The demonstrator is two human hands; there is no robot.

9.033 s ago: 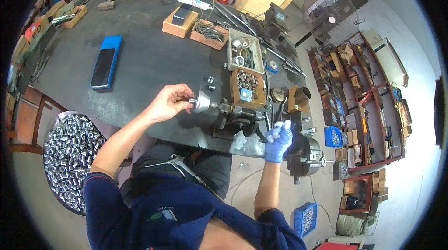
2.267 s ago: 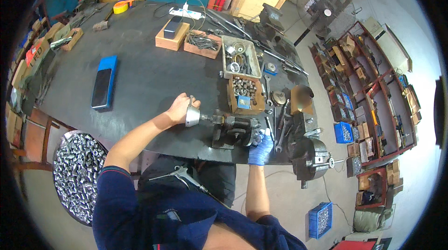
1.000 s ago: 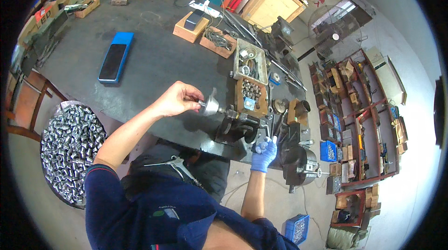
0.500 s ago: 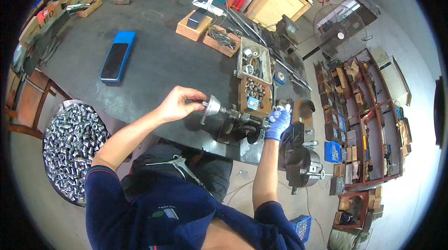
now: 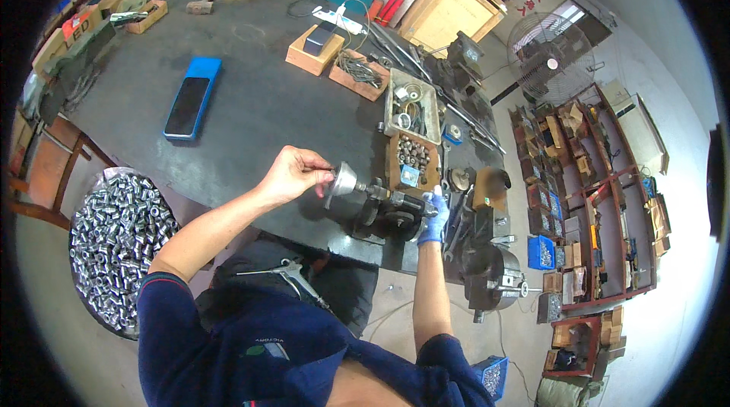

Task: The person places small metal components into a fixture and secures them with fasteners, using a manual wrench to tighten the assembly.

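At the near edge of the dark workbench stands a small metal bench fixture point(image 5: 390, 212) with a silver cone-shaped handwheel point(image 5: 344, 180) on its left end. My left hand point(image 5: 296, 174), bare, pinches the wheel's rim or small handle between thumb and fingers; the exact grip spot is partly hidden. My right hand point(image 5: 433, 218), in a blue glove, is closed at the fixture's right end, and what lies in its fingers cannot be made out. Just beyond the fixture sits a wooden box of small metal fittings point(image 5: 411, 155). An air blow gun point(image 5: 291, 272) rests on my lap.
A round container heaped with metal fittings point(image 5: 122, 255) stands at the left. On the bench lie a blue case point(image 5: 192, 99), a tray of rings point(image 5: 411, 103) and a box of bits point(image 5: 359, 72). A vise point(image 5: 493, 278) stands right, near shelves point(image 5: 601, 202) and a fan point(image 5: 551, 61).
My right hand has moved left and nearer, from beside the box of fittings to the fixture's right end. My left hand stays at the handwheel, with a slight shift.
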